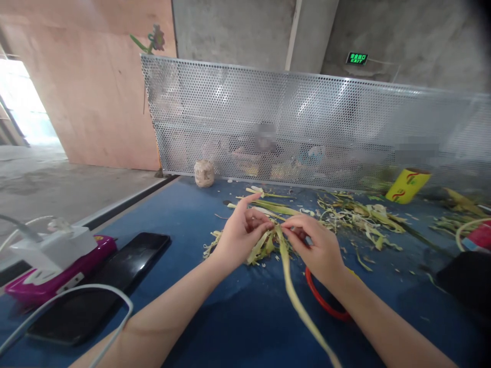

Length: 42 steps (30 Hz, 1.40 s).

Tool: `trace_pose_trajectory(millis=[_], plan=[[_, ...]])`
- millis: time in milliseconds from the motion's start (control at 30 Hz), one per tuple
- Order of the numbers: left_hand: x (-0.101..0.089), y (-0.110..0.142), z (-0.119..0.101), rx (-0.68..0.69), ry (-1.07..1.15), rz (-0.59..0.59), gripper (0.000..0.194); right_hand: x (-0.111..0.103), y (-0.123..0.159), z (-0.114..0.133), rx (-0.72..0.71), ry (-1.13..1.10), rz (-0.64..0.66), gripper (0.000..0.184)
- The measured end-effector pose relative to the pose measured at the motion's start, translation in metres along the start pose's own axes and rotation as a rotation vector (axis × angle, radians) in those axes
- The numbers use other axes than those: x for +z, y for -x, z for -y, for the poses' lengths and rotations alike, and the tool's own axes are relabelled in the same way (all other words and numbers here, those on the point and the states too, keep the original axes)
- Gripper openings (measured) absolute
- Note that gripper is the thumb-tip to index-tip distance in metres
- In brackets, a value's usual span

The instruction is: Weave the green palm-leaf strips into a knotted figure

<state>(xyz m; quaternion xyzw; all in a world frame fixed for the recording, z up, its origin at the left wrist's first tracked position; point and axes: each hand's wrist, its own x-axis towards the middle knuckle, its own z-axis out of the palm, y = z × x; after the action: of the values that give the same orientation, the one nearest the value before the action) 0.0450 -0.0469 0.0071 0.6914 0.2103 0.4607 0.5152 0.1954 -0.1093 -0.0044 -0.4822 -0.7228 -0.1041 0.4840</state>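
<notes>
Over the middle of the blue table, my left hand (247,225) pinches a bundle of pale green plant strips between thumb and fingers, its index finger raised. My right hand (312,243) meets it from the other side, thumb and fingertips closed on the same bundle. From between the fingertips a long yellow-green plant strip (293,296) hangs down toward the table's near edge. Shorter leafy ends (261,250) spread out below my left fingers. A red ring (322,299) lies partly hidden under my right wrist. Exactly how the strips cross at the fingertips is too small to tell.
Plant scraps (368,217) litter the table behind and to the right. A yellow roll (408,185) and a whitish cylinder (204,174) stand near the perforated metal screen (230,102). To the left lie a black phone (126,271), a magenta power strip (97,253) and a white cable (111,289).
</notes>
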Motion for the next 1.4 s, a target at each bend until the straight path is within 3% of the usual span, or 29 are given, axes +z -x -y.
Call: trace_pose_trajectory(millis=[167, 300, 533, 700, 867, 1100, 1400], plan=[[0.000, 0.001, -0.001, -0.003, 0.064, 0.023, 0.052, 0.001, 0.000, -0.001, 0.169, -0.166, 0.042, 0.008], [-0.001, 0.001, -0.002, 0.005, 0.179, -0.018, 0.050, 0.003, 0.000, -0.001, 0.280, -0.287, -0.033, 0.012], [0.002, 0.001, -0.007, -0.111, 0.359, -0.052, 0.053, 0.002, -0.001, 0.005, 0.058, -0.154, -0.070, 0.017], [0.008, 0.005, -0.007, -0.145, 0.420, 0.020, 0.058, 0.006, 0.002, 0.005, 0.057, -0.218, -0.083, 0.016], [0.009, 0.005, -0.005, -0.103, 0.321, -0.039, 0.053, 0.011, 0.005, 0.004, 0.176, -0.405, -0.108, 0.014], [0.009, 0.010, -0.005, 0.024, 0.042, -0.086, 0.051, 0.012, 0.006, 0.005, 0.533, -0.622, -0.164, 0.006], [0.010, 0.013, -0.008, 0.062, -0.017, 0.021, 0.048, 0.010, 0.005, 0.011, 0.495, -0.789, -0.082, 0.002]])
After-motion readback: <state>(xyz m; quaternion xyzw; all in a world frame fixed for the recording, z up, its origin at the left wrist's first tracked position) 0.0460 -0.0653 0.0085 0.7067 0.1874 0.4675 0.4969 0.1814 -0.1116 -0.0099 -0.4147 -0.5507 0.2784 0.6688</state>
